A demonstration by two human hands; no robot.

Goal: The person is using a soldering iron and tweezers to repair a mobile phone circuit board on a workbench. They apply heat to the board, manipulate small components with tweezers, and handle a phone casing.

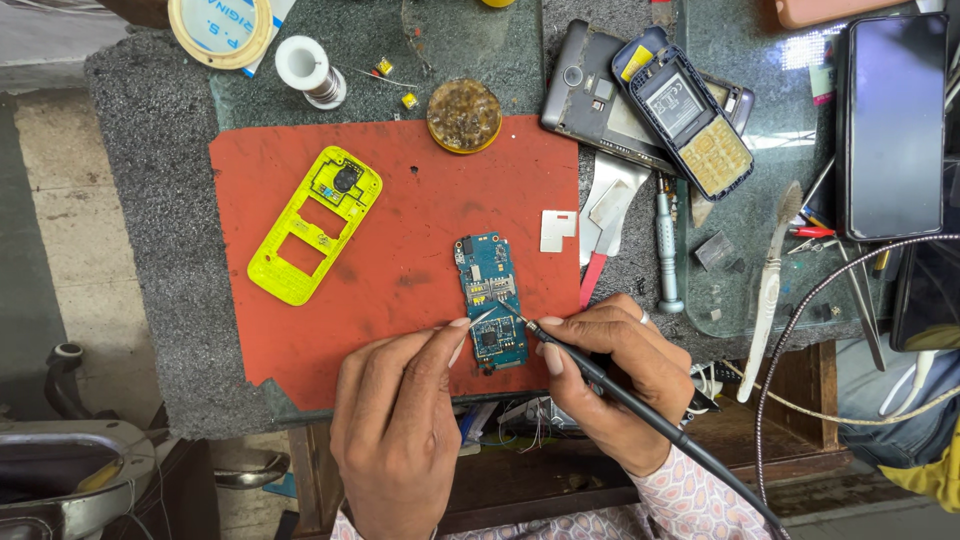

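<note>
Blue circuit board [491, 301] flat on the red mat [400, 190], long side running away from the body, just past the fingertips of both hands. Right hand [625, 385] pinched tight on a black soldering iron [640, 410], tip touching the board's middle from the right. Left hand [400, 420] pinched on a thin wire [481, 318], end meeting the same spot from the left — both equally near. Yellow phone frame [315, 223] well apart to the left. Round tin of brown paste [464, 115] far up the mat. Screwdriver [667, 245] and 2 open phones [650, 100] off to the right on the table [150, 200]. Nothing in the way.
</note>
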